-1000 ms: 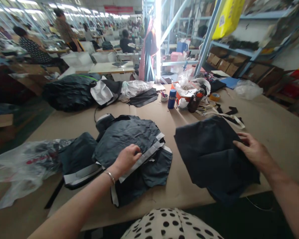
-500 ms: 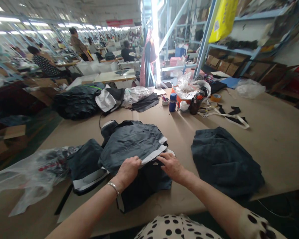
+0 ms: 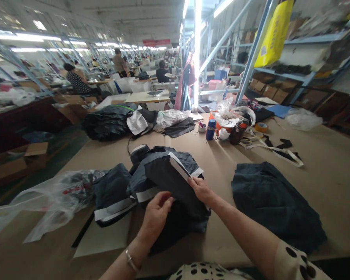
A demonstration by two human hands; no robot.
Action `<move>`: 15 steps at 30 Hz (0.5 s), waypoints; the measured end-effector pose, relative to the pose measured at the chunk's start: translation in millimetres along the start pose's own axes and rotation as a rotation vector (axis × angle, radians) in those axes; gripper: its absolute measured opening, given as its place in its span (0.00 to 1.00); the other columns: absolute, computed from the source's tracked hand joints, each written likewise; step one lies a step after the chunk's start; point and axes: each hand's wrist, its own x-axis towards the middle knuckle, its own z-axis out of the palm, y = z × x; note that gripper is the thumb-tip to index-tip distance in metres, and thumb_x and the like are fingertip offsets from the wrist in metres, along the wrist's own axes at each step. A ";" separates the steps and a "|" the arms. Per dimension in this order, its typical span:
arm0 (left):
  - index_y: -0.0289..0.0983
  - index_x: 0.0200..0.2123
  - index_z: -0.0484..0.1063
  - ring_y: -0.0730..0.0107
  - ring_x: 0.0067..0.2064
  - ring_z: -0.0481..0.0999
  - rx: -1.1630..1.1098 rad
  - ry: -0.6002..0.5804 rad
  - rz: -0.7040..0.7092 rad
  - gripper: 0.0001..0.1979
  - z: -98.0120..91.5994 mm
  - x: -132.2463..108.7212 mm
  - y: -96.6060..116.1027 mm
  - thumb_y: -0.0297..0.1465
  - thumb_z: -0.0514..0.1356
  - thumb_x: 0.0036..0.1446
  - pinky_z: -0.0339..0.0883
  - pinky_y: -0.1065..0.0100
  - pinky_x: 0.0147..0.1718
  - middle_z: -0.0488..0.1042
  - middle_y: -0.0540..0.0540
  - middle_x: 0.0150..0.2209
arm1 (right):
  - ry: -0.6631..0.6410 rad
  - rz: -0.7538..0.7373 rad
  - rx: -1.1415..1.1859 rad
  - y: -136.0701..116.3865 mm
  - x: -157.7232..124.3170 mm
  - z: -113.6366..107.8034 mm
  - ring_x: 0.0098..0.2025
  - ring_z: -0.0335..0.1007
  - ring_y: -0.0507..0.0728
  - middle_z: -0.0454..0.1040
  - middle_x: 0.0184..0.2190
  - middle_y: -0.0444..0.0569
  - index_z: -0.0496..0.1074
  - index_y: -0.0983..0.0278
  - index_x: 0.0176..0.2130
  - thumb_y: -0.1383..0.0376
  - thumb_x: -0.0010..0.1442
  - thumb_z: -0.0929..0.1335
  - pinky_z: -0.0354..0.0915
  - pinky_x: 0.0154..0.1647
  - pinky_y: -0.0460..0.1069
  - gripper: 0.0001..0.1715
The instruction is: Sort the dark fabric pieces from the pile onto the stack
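R grip (image 3: 202, 189) is pinching dark cloth pc (image 3: 169, 179), L grip (image 3: 157, 210) sitting half-curled beside it, hold unclear, & cloth stack (image 3: 272, 202) lying to their R.

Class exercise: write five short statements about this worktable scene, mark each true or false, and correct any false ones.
1. The right hand grips the dark cloth near its pale strip. True.
2. The separate dark pile lies left of both hands. False: the dark pile lies to their right.
3. The blue bottle stands upright. True.
4. The yellow bag lies on the table. False: the yellow bag hangs beside a blue post.
5. The brown bottle lies flat on its side. False: the brown bottle stands.
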 end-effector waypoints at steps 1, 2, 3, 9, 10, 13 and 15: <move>0.33 0.42 0.68 0.63 0.34 0.73 -0.112 -0.054 -0.127 0.17 11.3 0.7 -4.3 0.38 0.60 0.52 0.70 0.64 0.30 0.73 0.43 0.36 | -0.014 0.009 0.037 -1.1 -4.2 4.9 0.25 0.55 0.49 0.60 0.22 0.42 0.61 0.65 0.28 0.52 0.66 0.51 0.55 0.25 0.45 0.26; 0.33 0.45 0.67 0.63 0.34 0.73 -0.213 -0.081 -0.209 0.21 21.9 2.3 -6.5 0.39 0.61 0.50 0.70 0.65 0.28 0.73 0.42 0.37 | -0.033 0.017 0.067 -2.3 -9.2 10.4 0.25 0.56 0.50 0.60 0.22 0.43 0.61 0.65 0.28 0.50 0.66 0.49 0.56 0.25 0.45 0.28; 0.33 0.45 0.67 0.63 0.34 0.73 -0.299 -0.084 -0.255 0.22 30.9 4.6 -6.8 0.39 0.61 0.49 0.69 0.66 0.27 0.74 0.42 0.38 | -0.051 0.023 0.094 -3.6 -14.8 16.0 0.25 0.57 0.50 0.61 0.22 0.43 0.61 0.65 0.28 0.49 0.65 0.48 0.58 0.25 0.45 0.30; 0.33 0.44 0.70 0.63 0.38 0.75 -0.566 -0.063 -0.262 0.19 43.7 17.4 3.5 0.34 0.62 0.48 0.70 0.66 0.36 0.77 0.43 0.40 | 0.164 -0.160 -0.019 -4.6 -50.3 35.4 0.61 0.54 0.63 0.59 0.58 0.60 0.54 0.67 0.60 0.55 0.57 0.64 0.53 0.63 0.59 0.36; 0.33 0.44 0.70 0.62 0.40 0.76 -0.553 -0.057 -0.240 0.18 42.6 18.4 4.4 0.34 0.62 0.48 0.70 0.65 0.40 0.77 0.43 0.41 | 0.185 -0.206 -0.081 -2.9 -54.4 36.1 0.63 0.50 0.64 0.56 0.60 0.59 0.51 0.66 0.62 0.58 0.55 0.66 0.50 0.65 0.60 0.39; 0.33 0.42 0.73 0.58 0.44 0.75 -0.373 -0.043 -0.155 0.17 43.1 17.9 7.6 0.34 0.61 0.48 0.68 0.62 0.46 0.77 0.43 0.41 | 0.167 -0.225 -0.084 3.1 -61.2 34.9 0.61 0.54 0.61 0.59 0.58 0.57 0.52 0.64 0.62 0.68 0.53 0.63 0.54 0.63 0.58 0.38; 0.33 0.39 0.75 0.56 0.44 0.75 -0.244 -0.059 -0.076 0.14 47.2 15.1 10.2 0.32 0.61 0.47 0.67 0.61 0.47 0.78 0.43 0.40 | 0.180 -0.162 0.027 5.5 -62.4 30.6 0.58 0.59 0.60 0.63 0.56 0.55 0.51 0.64 0.63 0.70 0.53 0.61 0.57 0.61 0.57 0.38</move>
